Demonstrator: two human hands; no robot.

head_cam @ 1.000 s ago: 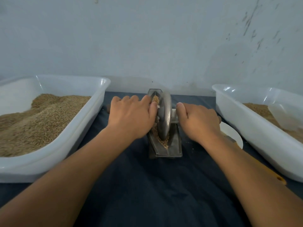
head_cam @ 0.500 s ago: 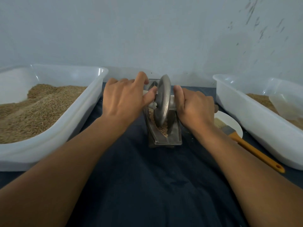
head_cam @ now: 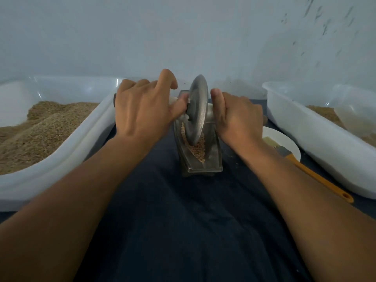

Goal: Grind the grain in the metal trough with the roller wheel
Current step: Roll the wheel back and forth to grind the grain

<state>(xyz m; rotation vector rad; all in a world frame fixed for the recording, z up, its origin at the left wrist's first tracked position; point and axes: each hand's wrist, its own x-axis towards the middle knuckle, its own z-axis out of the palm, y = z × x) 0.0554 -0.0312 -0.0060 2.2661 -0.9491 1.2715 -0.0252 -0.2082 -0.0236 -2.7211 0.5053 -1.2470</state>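
L hand (head_cam: 142, 112) & R hand (head_cam: 237, 119) both wrapped on the axle either side of the wheel (head_cam: 196, 110); I'm mid-stroke. Wheel sits in the trough (head_cam: 213, 159), grain (head_cam: 198, 149) under it, looks half-crushed. Next, I reckon: roll w/ even downward push. L tub (head_cam: 85, 137) heaped w/ grain, R tub (head_cam: 301, 127) less.

A dark cloth (head_cam: 183, 231) carries two white tubs (head_cam: 67, 159) (head_cam: 317, 143), the metal trough (head_cam: 211, 159), and seemingly a white plate (head_cam: 284, 141).
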